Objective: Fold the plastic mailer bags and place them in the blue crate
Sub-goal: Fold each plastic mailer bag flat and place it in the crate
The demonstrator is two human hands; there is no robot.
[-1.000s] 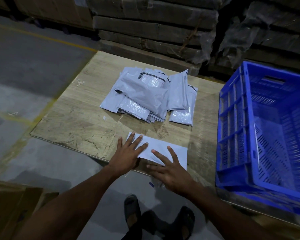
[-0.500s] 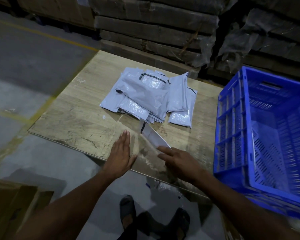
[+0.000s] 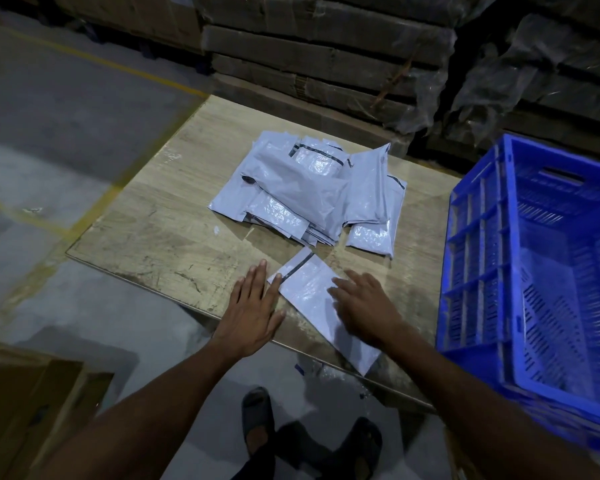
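Head view: both hands' fingers lie straight, gripping nothing; left hand (image 3: 248,311) flat beside the mailer bag (image 3: 312,296), right hand (image 3: 364,308) pressing it. Slick plastic overhanging the table (image 3: 160,233) edge could slide off.

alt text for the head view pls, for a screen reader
Both hands, left and right, press flat on a grey mailer at the near edge of a wooden table. Behind it lies a mailer pile; a blue crate stands right.

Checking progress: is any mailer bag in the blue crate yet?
No: the blue crate shows only bare slatted walls and floor, while the bags lie on the table.
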